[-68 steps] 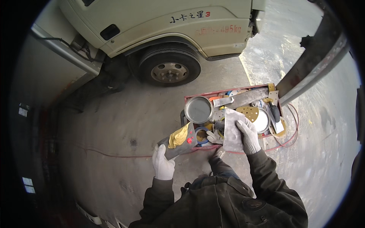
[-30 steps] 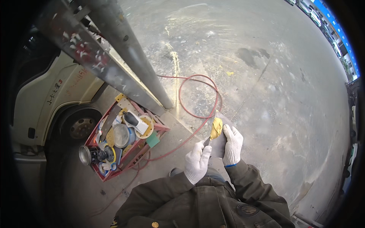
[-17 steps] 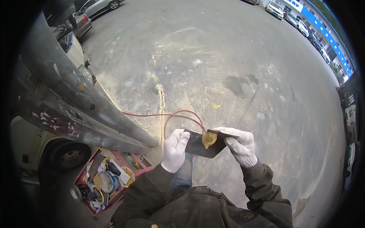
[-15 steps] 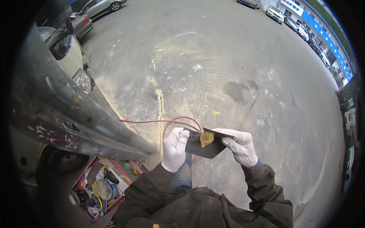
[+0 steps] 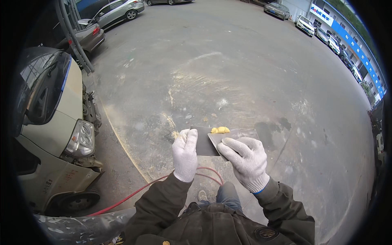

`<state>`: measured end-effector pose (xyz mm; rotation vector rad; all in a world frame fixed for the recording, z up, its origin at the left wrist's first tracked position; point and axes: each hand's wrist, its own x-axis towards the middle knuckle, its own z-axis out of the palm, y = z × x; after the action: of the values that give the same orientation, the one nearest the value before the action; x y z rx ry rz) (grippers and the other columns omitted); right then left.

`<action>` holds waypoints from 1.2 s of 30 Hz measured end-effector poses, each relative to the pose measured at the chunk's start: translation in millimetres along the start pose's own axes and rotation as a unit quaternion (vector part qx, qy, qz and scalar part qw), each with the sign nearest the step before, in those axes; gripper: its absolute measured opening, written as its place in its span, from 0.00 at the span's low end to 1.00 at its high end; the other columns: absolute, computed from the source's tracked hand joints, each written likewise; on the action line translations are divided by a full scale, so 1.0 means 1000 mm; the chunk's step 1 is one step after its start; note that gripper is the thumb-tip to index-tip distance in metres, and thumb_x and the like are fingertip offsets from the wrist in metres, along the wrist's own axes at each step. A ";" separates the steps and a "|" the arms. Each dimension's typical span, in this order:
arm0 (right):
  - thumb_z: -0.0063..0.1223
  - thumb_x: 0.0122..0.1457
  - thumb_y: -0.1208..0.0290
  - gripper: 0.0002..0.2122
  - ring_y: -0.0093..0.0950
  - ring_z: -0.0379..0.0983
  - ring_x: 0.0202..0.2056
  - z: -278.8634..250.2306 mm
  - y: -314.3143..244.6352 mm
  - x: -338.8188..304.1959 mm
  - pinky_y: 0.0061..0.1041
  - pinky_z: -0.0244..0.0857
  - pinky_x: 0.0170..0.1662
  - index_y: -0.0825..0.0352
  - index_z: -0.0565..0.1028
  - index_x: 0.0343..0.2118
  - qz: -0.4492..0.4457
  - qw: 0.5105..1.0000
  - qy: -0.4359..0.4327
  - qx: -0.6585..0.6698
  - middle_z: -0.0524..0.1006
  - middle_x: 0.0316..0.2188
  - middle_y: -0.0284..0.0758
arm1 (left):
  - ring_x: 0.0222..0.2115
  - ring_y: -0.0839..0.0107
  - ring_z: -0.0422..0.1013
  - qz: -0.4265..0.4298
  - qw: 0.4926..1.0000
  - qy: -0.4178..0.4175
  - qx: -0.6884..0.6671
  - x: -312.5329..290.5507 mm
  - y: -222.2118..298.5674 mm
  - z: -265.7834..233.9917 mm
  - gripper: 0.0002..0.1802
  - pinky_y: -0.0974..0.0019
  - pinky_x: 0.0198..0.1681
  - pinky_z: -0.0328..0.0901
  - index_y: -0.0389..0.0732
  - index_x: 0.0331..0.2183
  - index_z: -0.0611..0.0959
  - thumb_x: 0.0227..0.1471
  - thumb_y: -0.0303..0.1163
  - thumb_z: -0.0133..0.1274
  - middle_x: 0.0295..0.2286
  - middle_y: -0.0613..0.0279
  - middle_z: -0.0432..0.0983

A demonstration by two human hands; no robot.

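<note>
My left hand [image 5: 185,155], in a white knit glove, pinches the left end of a dark flat putty board [image 5: 205,145] between thumb and fingers. In my right hand [image 5: 245,161], also gloved, is a grey flat putty spreader [image 5: 244,133], held with the fingers across its face. The spreader overlaps the board's right part and hides some of it. A yellow lump of putty [image 5: 220,130] sits at the spreader's far edge, above the board. Both hands are in front of my body, above the ground.
A beige vehicle [image 5: 61,126] with its front parts exposed stands at the left. A red hose [image 5: 134,194] runs along the ground near my legs. Below left is a grey, paint-spotted pillar [image 5: 87,224]. Parked cars [image 5: 304,25] line the far side by a blue-and-white building.
My view has shifted with walking; the pillar has dropped to the lower left and the tool box is out of view. The spreader now lies across the board, with the putty at its far edge.
</note>
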<state>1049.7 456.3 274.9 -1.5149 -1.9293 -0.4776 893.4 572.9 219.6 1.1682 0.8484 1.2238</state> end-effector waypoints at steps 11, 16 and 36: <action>0.60 0.46 0.78 0.23 0.34 0.78 0.42 0.193 0.219 0.193 0.35 0.71 0.47 0.55 0.82 0.49 -0.100 0.981 0.003 0.168 0.82 0.45 0.28 | 0.29 0.85 0.64 0.103 0.979 0.161 0.075 0.260 -0.062 0.043 0.10 0.75 0.33 0.63 0.34 0.38 0.80 0.70 0.31 0.50 0.28 0.72 0.73; 0.61 0.49 0.78 0.20 0.33 0.78 0.41 0.260 0.311 0.288 0.34 0.71 0.43 0.56 0.82 0.47 -0.193 0.946 -0.078 0.248 0.82 0.44 0.27 | 0.28 0.85 0.63 0.116 0.947 0.287 0.092 0.389 -0.070 0.069 0.10 0.75 0.33 0.62 0.34 0.37 0.80 0.70 0.31 0.50 0.27 0.73 0.71; 0.62 0.58 0.81 0.15 0.28 0.82 0.41 0.532 0.407 0.709 0.27 0.77 0.44 0.65 0.84 0.48 -0.077 0.747 -0.205 0.628 0.86 0.42 0.37 | 0.35 0.79 0.75 0.140 0.937 0.304 0.096 0.763 -0.071 -0.055 0.13 0.72 0.42 0.71 0.31 0.43 0.80 0.70 0.32 0.48 0.36 0.60 0.82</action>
<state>1205.4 1418.3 319.8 -0.5296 -1.9181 1.0408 1000.2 1333.7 214.7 1.0963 1.3142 1.8193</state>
